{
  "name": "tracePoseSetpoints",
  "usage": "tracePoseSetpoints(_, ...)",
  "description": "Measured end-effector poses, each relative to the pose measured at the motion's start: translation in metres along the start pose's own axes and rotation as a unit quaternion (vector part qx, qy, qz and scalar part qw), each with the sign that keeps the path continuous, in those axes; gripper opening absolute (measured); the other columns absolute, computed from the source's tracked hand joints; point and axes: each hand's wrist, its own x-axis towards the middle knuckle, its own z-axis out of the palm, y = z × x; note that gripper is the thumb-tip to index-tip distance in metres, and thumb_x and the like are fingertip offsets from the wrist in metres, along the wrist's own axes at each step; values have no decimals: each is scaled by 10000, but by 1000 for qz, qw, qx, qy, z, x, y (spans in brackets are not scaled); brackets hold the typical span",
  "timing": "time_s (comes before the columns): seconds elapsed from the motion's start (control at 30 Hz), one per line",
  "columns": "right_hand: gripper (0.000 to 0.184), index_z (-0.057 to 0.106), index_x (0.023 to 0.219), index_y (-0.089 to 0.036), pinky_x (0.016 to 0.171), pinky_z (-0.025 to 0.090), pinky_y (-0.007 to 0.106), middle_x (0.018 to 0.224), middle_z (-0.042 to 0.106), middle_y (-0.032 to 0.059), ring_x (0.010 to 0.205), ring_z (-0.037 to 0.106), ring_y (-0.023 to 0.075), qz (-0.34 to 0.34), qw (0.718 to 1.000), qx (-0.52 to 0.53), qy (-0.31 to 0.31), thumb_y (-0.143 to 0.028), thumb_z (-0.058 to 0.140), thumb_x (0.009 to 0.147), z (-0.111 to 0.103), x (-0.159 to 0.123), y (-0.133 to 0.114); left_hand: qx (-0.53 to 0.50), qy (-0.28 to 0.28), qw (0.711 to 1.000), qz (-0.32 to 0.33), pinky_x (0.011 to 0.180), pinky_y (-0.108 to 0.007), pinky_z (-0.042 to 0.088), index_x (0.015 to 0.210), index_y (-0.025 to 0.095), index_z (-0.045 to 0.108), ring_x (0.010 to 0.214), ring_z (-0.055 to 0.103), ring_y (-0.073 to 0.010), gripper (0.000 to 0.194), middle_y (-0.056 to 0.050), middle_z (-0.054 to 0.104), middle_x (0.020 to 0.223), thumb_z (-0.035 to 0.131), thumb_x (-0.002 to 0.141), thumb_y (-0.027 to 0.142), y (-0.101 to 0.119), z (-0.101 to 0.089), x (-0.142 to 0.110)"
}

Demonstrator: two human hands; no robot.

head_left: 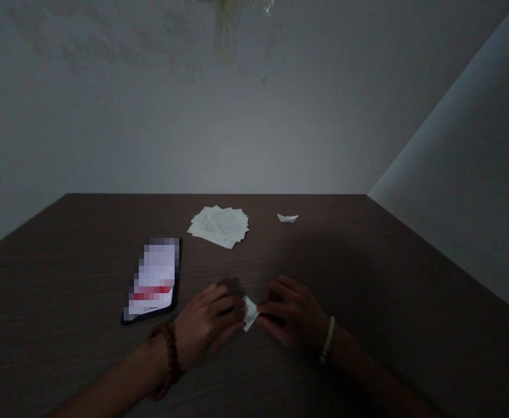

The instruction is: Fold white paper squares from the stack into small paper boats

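Observation:
A small folded piece of white paper (249, 314) is held between my two hands, just above the front part of the table. My left hand (210, 318) pinches its left side between thumb and fingers, and a brown beaded bracelet circles that wrist. At the paper's right corner, the fingertips of my right hand (292, 313) are closed on it; this wrist wears a pale beaded bracelet. Fingers cover parts of the paper, so its full folded shape is hidden.
Printed paper sheets (219, 226) lie in a fanned pile toward the back of the dark wooden table (84, 232). Right of them stands a small paper boat (288, 219). A phone or tablet (156, 276) with a lit, blurred screen lies at left. Grey walls (171, 128) border the table.

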Motion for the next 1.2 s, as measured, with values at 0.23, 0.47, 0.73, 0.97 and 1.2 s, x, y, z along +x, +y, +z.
tracePoseSetpoints(0.23, 95, 700, 827, -210, 706, 430, 300, 865, 609, 44, 809, 500, 176, -14, 1000, 12, 17, -262, 633, 871, 4, 0, 3, -33, 17, 999, -17, 767, -375, 421, 926, 190, 659, 878, 542, -215, 153, -54, 673, 972, 515, 882, 159, 1, -3, 2)
tracePoseSetpoints(0.47, 88, 688, 822, -204, 708, 433, 294, 891, 609, 35, 817, 506, 169, -17, 1000, 20, 16, -270, 649, 865, 8, -2, 8, -48, 47, 996, -62, 683, -347, 424, 746, 179, 663, 799, 497, -209, 181, -59, 617, 814, 545, 881, 198, 2, -1, 0)
tracePoseSetpoints(0.73, 62, 688, 847, -200, 790, 468, 314, 1060, 580, 66, 928, 526, 188, 16, 999, 28, 9, -246, 649, 861, 7, -2, 6, -59, 25, 993, -97, 715, -345, 450, 758, 166, 646, 824, 498, -210, 173, -59, 594, 809, 541, 885, 218, -1, -1, 1)
tracePoseSetpoints(0.97, 29, 663, 839, -193, 841, 462, 345, 1071, 567, 61, 961, 523, 200, 57, 997, 55, 9, -207, 641, 852, 11, 0, 3, -72, -16, 987, -146, 767, -368, 434, 759, 178, 611, 871, 490, -221, 116, -56, 564, 887, 551, 852, 210, -1, -7, 3)
tracePoseSetpoints(1.2, 23, 640, 814, -183, 856, 443, 358, 1050, 565, 62, 971, 515, 203, 117, 991, 64, 15, -171, 659, 817, 10, 4, -7, -87, -16, 979, -186, 748, -355, 388, 740, 187, 610, 862, 478, -221, 157, -43, 551, 877, 551, 874, 244, -4, -5, 6)
